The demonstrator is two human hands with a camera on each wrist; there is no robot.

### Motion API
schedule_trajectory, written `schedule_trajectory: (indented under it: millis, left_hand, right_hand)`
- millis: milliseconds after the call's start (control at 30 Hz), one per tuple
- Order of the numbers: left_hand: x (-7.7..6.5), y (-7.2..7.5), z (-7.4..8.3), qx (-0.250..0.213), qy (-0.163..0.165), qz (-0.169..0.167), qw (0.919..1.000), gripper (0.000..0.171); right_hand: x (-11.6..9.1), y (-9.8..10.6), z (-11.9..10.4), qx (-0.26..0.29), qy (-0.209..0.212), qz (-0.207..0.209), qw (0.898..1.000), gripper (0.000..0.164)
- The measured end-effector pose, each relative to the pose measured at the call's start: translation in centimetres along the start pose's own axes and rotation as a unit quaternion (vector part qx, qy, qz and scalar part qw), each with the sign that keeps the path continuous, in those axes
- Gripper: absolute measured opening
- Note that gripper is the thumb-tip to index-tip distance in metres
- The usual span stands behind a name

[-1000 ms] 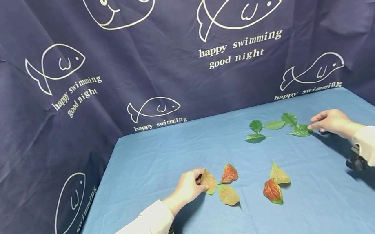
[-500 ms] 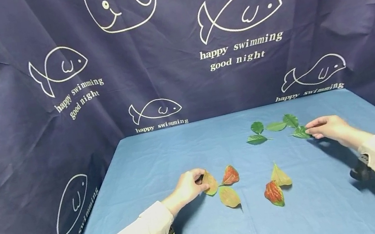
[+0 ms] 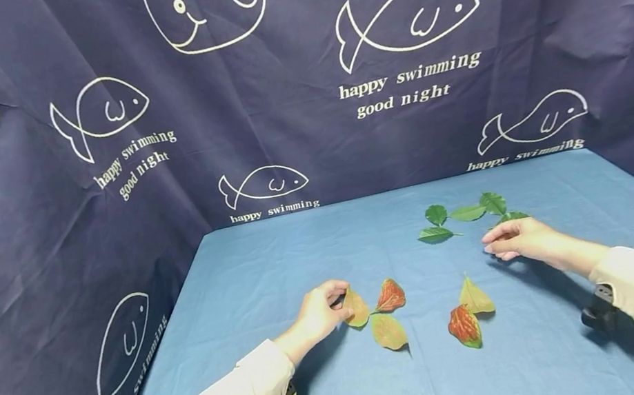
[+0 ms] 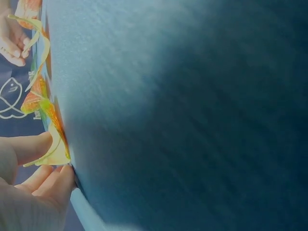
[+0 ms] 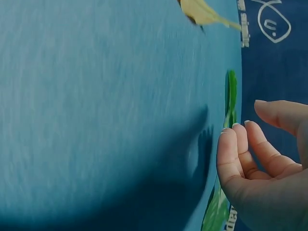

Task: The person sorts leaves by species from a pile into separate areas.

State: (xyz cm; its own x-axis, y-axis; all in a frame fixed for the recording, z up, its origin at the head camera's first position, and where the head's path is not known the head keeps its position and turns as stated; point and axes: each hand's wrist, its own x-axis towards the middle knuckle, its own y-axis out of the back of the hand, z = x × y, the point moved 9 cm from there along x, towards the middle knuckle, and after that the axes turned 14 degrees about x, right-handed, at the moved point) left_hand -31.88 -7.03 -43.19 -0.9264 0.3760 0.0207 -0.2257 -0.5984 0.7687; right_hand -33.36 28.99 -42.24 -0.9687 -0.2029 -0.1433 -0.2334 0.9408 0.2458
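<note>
1. R hand [image 3: 528,240] has moved left & nearer the camera vs. the earlier frames: it was at the far-right green leaf [image 3: 510,217], now it's off it, hovering over the blue cloth [image 3: 277,260] just in front & partly hiding that leaf.
2. R fingers are loosely bent, thumb apart from them, nothing held.
3. L hand [image 3: 324,309] hasn't shifted: thumb & fingers pinch the L yellow leaf [image 3: 356,307] by its left edge; L wrist view shows the same grip.
4. That leaf is at the left end of a group of 3, w/ a red leaf [image 3: 391,295] to its right & a yellow-green leaf [image 3: 388,331] nearer the camera.
5. Further right: a pale yellow leaf [image 3: 476,297] & a red-green leaf [image 3: 464,326], touching or overlapping, can't tell which.
6. Farther back, left of the far-right one: 4 more green leaves, incl. a long one [image 3: 468,213] approx. mid-group.
7. Behind: dark blue curtain [image 3: 304,122] w/ white fish prints.
</note>
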Motion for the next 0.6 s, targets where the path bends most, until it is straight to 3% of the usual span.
schedule_trajectory:
  millis: [400, 600]
  left_hand:
    - [-0.4, -0.3, 0.7, 0.003, -0.007, -0.004, 1.0000, 0.047]
    - [-0.6, -0.5, 0.6, 0.019, 0.000, -0.012, 0.9997, 0.053]
  right_hand:
    - [-0.4, -3.1, 0.2, 0.049, -0.013, -0.042, 0.998, 0.052]
    - [-0.8, -4.9, 0.3, 0.042, -0.011, -0.073, 0.996, 0.052]
